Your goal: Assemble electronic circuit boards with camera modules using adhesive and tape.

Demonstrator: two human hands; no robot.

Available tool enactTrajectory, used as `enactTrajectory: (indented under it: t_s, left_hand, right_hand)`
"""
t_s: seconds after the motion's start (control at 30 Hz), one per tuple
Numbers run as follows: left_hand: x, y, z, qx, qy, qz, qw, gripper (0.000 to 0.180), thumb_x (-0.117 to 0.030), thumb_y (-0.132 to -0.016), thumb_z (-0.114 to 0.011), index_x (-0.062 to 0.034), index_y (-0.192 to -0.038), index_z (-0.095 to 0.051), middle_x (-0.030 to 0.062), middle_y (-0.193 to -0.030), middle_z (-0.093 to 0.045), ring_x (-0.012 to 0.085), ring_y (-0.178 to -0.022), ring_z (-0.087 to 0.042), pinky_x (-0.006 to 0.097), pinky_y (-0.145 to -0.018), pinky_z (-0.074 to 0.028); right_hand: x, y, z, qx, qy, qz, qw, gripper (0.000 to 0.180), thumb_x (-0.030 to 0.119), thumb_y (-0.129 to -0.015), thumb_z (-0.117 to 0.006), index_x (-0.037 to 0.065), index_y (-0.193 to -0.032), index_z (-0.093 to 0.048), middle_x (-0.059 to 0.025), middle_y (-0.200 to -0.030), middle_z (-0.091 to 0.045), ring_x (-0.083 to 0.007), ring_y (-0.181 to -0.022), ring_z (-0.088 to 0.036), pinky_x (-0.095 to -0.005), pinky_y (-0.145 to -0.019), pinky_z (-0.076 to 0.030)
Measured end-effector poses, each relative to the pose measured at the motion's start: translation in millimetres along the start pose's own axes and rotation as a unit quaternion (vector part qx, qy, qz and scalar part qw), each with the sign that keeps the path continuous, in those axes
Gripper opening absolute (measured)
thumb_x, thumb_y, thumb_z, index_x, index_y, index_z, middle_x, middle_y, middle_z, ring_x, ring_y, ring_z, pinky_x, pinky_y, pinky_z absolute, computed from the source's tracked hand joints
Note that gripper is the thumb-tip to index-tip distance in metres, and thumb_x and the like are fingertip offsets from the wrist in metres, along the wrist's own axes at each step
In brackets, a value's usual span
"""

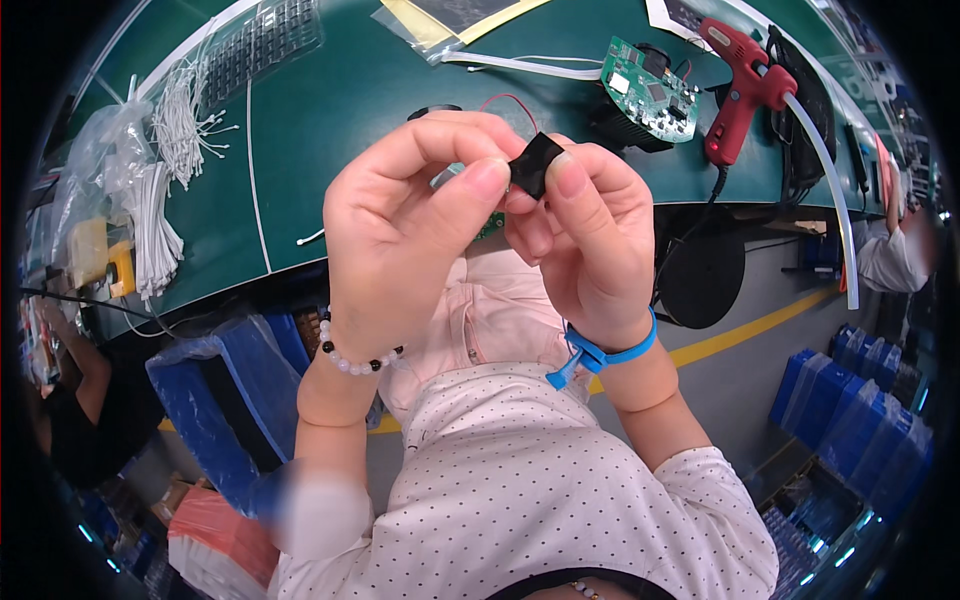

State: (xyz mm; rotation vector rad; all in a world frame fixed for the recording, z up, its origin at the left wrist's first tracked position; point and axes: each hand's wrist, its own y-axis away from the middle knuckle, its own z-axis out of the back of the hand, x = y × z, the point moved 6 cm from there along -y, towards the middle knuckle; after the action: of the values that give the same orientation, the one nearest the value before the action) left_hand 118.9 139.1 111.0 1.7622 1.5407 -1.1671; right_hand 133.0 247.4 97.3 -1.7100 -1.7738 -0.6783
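Observation:
Between both hands, raised over the front edge of the green workbench (340,150), is a small black piece (535,166) that looks like tape or a thin pad. My left hand (405,200) pinches its left side between thumb and fingers. My right hand (590,220) has its thumb pressed on the right side, fingers curled behind. A thin red wire (515,100) arcs up just behind the fingers. Partly hidden by my hands, a green circuit board (492,226) shows in small patches below and between them. A beaded bracelet circles my left wrist, a blue band my right.
At the back right stand a green circuit board on a black heatsink (650,92) and a red glue gun (738,85) with its glue stick hanging over the edge. White cable ties and wires (160,220) lie at left beside plastic bags (95,190). Other people work at both sides.

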Motion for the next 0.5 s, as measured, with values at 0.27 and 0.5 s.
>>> enactTrajectory:
  t_s: [0.27,0.5]
  left_hand:
    - [-16.8,15.5,17.2,-0.054,-0.036,0.03,0.997,0.036,-0.026,-0.092,-0.04,0.005,-0.083,-0.055,0.0091,-0.063,-0.058,0.0092,-0.049,-0.052,0.019,-0.041,-0.04]
    - [3.8,37.1,22.5,0.032,-0.007,0.283,0.958,0.006,-0.001,-0.082,-0.052,0.0034,-0.082,-0.055,0.0047,-0.06,-0.056,0.0039,-0.044,-0.047,0.015,-0.039,-0.035]
  right_hand:
    - [48.9,10.9,-24.0,0.073,0.489,0.388,0.778,0.021,-0.001,-0.064,-0.068,0.003,-0.084,-0.067,-0.0064,-0.072,-0.059,-0.0117,-0.056,-0.051,-0.0212,-0.048,-0.04]
    - [42.3,30.8,-38.5,0.208,0.54,0.351,0.736,0.024,0.002,-0.054,-0.069,-0.001,-0.078,-0.066,-0.0062,-0.072,-0.057,-0.0144,-0.055,-0.05,-0.0237,-0.045,-0.038]
